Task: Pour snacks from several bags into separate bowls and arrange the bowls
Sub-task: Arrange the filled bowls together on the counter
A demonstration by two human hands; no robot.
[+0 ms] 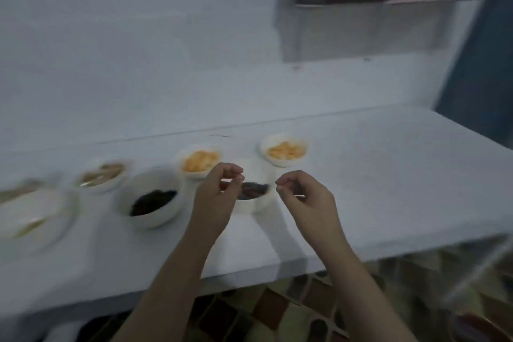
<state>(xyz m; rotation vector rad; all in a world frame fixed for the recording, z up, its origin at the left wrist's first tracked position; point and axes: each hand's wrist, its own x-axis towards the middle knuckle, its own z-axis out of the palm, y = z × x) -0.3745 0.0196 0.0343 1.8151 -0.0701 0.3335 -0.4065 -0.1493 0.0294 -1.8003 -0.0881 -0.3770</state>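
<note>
1. A white table [374, 175] is seen from above, set against a pale wall [138, 50]; the whole view is blurred by motion.
2. Six white bowls are laid out on the table, the leftmost ones smeared by the blur.
3. A bowl of orange snacks [284, 150] is placed farthest back, toward the wall; a second bowl of orange snacks [199, 161] is set to its left, apart from it.
4. A bowl of dark snacks [152, 200] is positioned nearer the front edge, just beside the second orange bowl.
5. Another bowl of dark snacks [251, 194] is located between the two hands and partly hidden behind the left one.
6. A bowl of brownish snacks [101, 175] and a bowl at the far left [33, 216], its contents too blurred to be named, complete the row.
7. The left hand [219, 194] is held above the table with fingers curled and thumb meeting fingertips; whether anything is pinched cannot be told.
8. The right hand [302, 194] is likewise raised, fingers curled inward; whether something is gripped cannot be told.
9. Neither hand is clearly seen in contact with the bowl between them.
10. A patterned floor [277, 311] is visible beneath the table's front edge.
</note>
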